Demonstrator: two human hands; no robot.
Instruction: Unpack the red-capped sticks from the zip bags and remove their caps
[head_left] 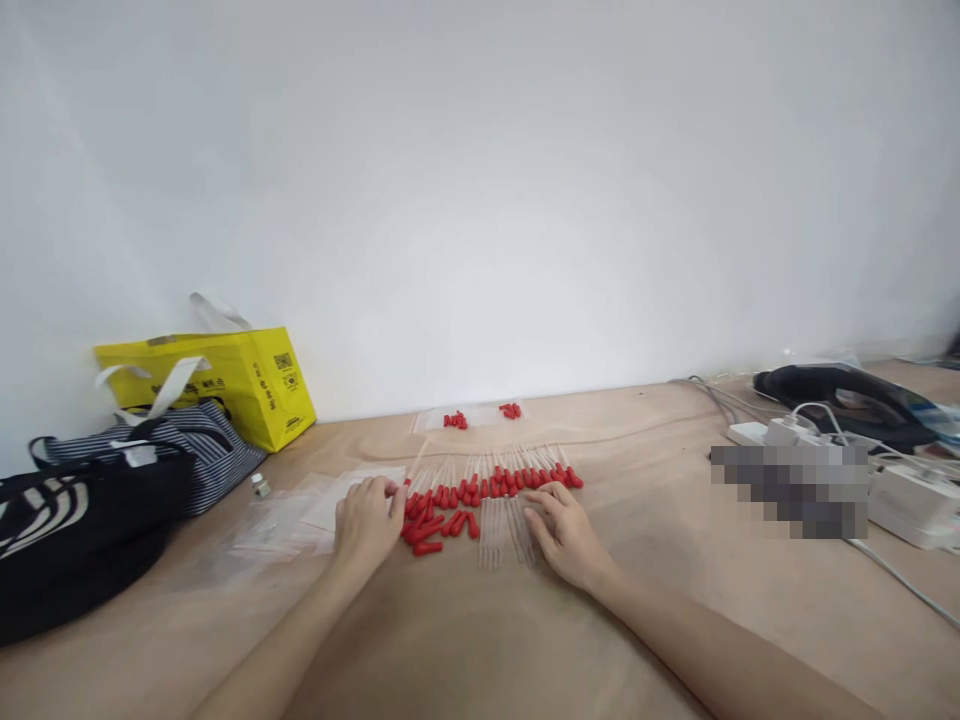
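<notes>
Forearms cross my lower frame; left hand and right hand curl loosely, any hold I can't tell, flanking centre-frame red bulbs. Clear tubes, lengthwise up-frame, lie beside the nearer right hand.

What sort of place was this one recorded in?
Probably an improvised work surface in a home or small workroom, though the room itself barely shows: red-bulbed droppers lie on a wood-toned tabletop that also holds a yellow shopping bag and white electrical adapters.
</notes>
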